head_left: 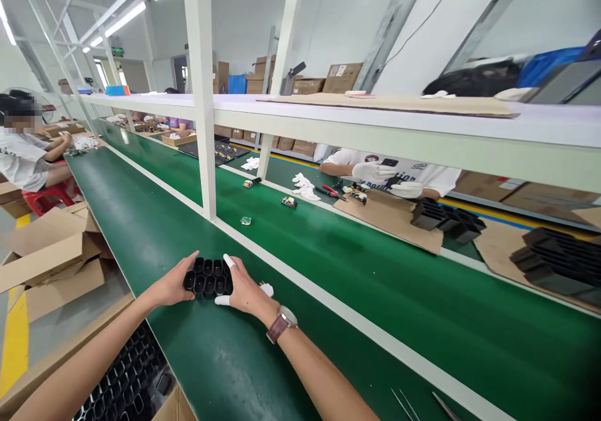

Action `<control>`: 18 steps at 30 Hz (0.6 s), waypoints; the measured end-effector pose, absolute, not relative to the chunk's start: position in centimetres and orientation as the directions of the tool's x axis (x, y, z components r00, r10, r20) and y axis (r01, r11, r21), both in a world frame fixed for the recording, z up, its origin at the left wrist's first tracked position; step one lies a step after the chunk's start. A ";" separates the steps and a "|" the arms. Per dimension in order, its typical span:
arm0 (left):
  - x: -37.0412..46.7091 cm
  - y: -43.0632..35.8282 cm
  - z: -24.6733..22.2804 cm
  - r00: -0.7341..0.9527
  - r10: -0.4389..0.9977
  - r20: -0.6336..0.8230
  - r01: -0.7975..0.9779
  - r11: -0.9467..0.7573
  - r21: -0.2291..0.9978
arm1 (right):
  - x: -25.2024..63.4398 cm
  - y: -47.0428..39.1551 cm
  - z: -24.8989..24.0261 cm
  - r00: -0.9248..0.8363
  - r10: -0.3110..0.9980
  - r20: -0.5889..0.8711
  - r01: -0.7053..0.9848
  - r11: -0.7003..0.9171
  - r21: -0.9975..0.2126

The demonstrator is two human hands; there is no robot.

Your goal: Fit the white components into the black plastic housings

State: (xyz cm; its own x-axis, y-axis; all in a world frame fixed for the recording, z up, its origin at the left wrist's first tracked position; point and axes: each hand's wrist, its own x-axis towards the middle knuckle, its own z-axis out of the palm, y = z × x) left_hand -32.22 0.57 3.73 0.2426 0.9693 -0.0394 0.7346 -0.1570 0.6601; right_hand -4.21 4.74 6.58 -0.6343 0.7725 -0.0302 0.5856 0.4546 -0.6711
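Note:
Several black open-topped plastic cases (209, 284) stand in a tight block on the green bench (225, 358), held between both hands. My left hand (181, 281) presses on the block's left side. On the right side, my right hand (241, 288) wraps round the block, with white covers on two fingertips and a watch (282, 324) on the wrist. A small white item (267, 289) lies just behind my right hand, partly hidden by it.
At the lower left, a cardboard box (176, 406) holds many black cases. Tweezers (404, 403) lie at the front right. A white post (201, 126) supports a shelf. Circuit boards (290, 202) rest on the green belt. Across it, a person in white gloves holds a black piece.

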 end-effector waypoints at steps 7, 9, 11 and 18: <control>-32.4 8.1 7.0 0.442 0.897 0.009 0.724 -0.363 0.587 | -7.5 4.7 5.1 -0.329 0.932 0.151 0.681 0.345 -0.646; -32.2 9.6 7.3 0.483 0.876 -0.006 0.726 -0.397 0.562 | -8.0 4.7 5.0 -0.275 0.951 0.141 0.700 0.298 -0.649; -32.0 10.0 7.4 0.518 0.854 -0.055 0.726 -0.405 0.556 | -7.9 4.8 4.9 -0.280 0.953 0.113 0.702 0.284 -0.653; -37.0 2.7 8.0 0.161 0.970 0.183 0.605 -0.244 0.758 | -2.0 10.1 6.4 -0.298 0.930 0.217 0.685 0.367 -0.629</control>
